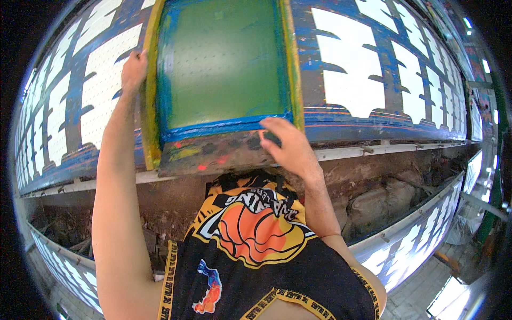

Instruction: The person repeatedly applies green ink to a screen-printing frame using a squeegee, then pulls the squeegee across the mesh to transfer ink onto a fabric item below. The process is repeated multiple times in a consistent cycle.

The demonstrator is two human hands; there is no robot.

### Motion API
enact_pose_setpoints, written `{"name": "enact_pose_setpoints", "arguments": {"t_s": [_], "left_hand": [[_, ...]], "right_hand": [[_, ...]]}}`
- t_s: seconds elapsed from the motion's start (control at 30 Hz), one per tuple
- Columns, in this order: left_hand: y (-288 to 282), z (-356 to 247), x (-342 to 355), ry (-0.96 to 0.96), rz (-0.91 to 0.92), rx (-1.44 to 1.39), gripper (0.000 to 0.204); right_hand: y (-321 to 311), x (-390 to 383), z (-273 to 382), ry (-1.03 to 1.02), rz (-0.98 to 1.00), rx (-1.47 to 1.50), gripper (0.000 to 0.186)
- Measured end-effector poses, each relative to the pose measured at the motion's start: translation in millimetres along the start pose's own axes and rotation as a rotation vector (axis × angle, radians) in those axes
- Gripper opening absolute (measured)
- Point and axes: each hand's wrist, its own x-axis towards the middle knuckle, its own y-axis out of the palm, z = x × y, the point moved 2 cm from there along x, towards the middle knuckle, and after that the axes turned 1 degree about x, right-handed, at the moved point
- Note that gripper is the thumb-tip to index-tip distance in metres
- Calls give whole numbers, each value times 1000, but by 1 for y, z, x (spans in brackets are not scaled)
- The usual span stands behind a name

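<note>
A screen printing frame (151, 96) with yellow-stained side rails stands in front of me. Its green mesh (224, 69) is bordered by blue ink. My left hand (135, 71) is closed around the left rail, partway up. At the lower right corner, the fingers of my right hand (288, 143) curl over the blue inner edge, the thumb just below them. Below that edge lies the frame's stained near panel (213, 152), spotted with red and yellow. What lies under the frame is hidden.
White cut pieces (352, 69) with notched sides lie in rows on the long ink-stained table (330, 125) to both sides. A metal rail (384, 151) runs along its near edge. Bundled cloth-like material (384, 197) sits underneath. Another table with white pieces (421, 240) stands behind me.
</note>
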Motion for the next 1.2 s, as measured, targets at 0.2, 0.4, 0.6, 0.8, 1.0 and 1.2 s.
{"name": "enact_pose_setpoints", "arguments": {"t_s": [0.2, 0.4, 0.6, 0.8, 1.0, 1.2], "left_hand": [[2, -3, -4, -8, -36, -13, 56], [2, 4, -2, 17, -67, -15, 56], [0, 5, -3, 6, -37, -62, 58], [1, 11, -5, -30, -24, -131, 55], [1, 22, 0, 4, -68, -208, 56], [-17, -23, 4, -26, 3, -299, 57]], "right_hand": [[-38, 11, -101, 394, -254, -111, 53], [-23, 10, -128, 348, -118, 191, 62], [-31, 12, -122, 335, -17, 83, 71], [-28, 14, -108, 352, -145, -32, 71], [-61, 12, -73, 221, -181, -4, 70], [-133, 12, -91, 116, -231, -61, 69]]}}
